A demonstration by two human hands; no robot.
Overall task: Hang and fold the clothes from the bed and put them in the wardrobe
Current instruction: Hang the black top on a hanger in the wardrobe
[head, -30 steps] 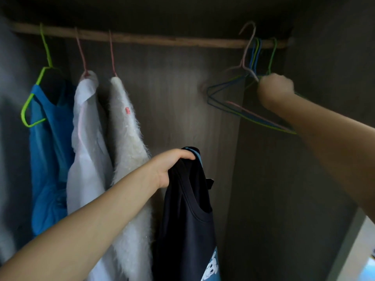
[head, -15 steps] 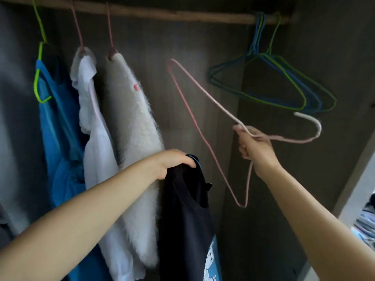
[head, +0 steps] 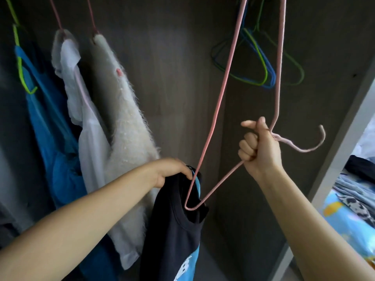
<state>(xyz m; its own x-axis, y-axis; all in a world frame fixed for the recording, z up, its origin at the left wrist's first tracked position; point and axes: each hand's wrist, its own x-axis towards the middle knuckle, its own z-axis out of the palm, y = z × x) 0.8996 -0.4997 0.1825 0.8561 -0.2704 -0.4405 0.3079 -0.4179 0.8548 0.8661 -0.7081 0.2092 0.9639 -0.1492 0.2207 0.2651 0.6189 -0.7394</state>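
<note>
pink hanger [head: 221, 98] tip in black shirt [head: 174, 230] neck, below right hand [head: 259, 147]

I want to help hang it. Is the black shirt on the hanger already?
No, the left hand holds the shirt while one hanger corner just pokes in.

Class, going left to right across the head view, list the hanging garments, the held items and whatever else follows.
Blue garment → white shirt → fluffy cream sweater → dark top → pink hanger → empty blue and green hangers → bed.
</note>
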